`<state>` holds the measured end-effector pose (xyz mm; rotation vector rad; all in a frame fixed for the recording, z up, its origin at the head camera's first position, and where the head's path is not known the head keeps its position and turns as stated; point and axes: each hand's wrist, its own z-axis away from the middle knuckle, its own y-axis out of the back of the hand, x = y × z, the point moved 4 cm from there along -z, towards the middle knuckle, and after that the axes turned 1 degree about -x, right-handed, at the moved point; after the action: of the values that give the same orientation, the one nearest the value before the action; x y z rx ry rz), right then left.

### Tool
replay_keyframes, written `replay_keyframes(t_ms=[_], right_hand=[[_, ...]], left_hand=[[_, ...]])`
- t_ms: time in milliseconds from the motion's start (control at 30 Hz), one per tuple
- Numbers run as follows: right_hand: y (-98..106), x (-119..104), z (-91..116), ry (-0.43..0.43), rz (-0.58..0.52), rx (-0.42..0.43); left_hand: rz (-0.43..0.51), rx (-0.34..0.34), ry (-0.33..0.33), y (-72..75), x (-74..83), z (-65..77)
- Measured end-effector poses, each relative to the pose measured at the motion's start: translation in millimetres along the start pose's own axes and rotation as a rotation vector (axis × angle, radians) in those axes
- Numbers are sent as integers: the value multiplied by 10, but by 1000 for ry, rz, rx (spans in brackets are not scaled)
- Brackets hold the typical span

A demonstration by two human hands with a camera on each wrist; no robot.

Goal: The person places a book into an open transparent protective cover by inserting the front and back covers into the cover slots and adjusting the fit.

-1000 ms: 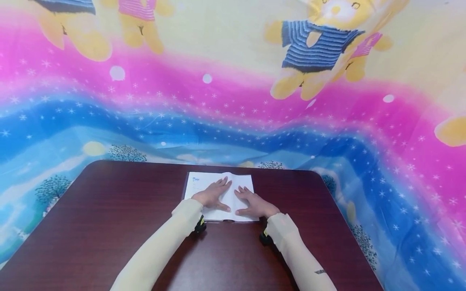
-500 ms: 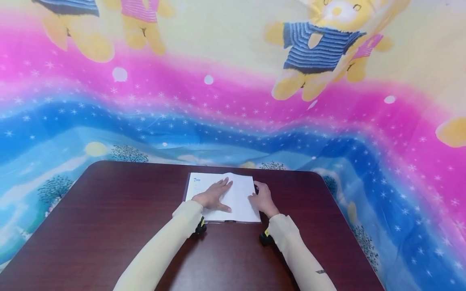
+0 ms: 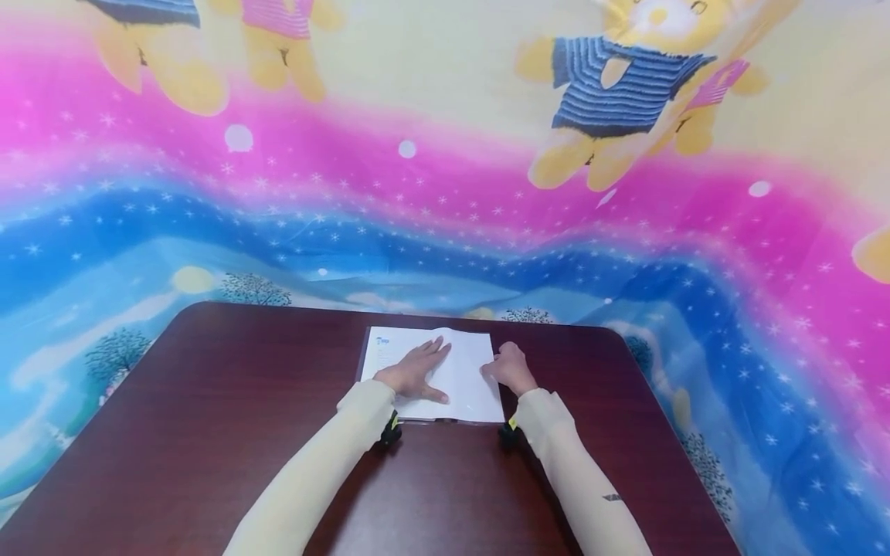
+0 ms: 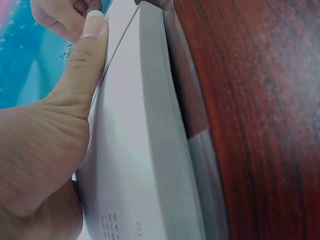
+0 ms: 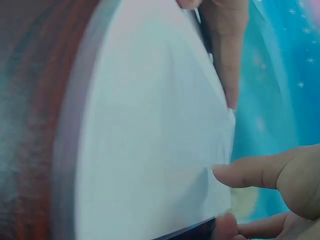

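An open book with white pages and a clear cover edge lies on the table, some print on its left page. My left hand rests on that left page, fingers spread and thumb reaching over the middle fold. In the left wrist view the thumb lies along the page beside the fold. At the right edge my right hand pinches the right-hand page. In the right wrist view its thumb is on top of the page, with fingertips at the edge below.
The dark red-brown wooden table has rounded far corners. A patterned cloth with bears and snowflakes hangs behind and beside it. Black wrist cameras are strapped under both sleeves.
My right hand has moved from lying spread on the right page to that page's outer edge, its fingers now curled there. The left hand stays on the left page.
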<state>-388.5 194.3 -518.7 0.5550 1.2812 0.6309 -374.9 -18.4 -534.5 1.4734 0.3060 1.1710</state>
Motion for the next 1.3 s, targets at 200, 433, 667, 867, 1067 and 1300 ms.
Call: replay_keyframes(t_ms=[200, 433, 667, 867, 1067, 1300], right_hand=[[41, 43, -42, 10, -58, -53], [29, 130, -72, 34, -78, -39], [-2, 198, -90, 131, -120, -71], [14, 203, -83, 196, -222, -45], [28, 158, -45, 189, -336, -19], [57, 73, 15, 197, -450, -7]], left_hand=[[11, 2, 7, 6, 12, -8], [28, 2, -8, 18, 17, 27], [23, 14, -8, 58, 35, 58], [48, 59, -15, 78, 66, 47], [94, 114, -19, 62, 51, 72], [163, 120, -56, 27, 12, 61]])
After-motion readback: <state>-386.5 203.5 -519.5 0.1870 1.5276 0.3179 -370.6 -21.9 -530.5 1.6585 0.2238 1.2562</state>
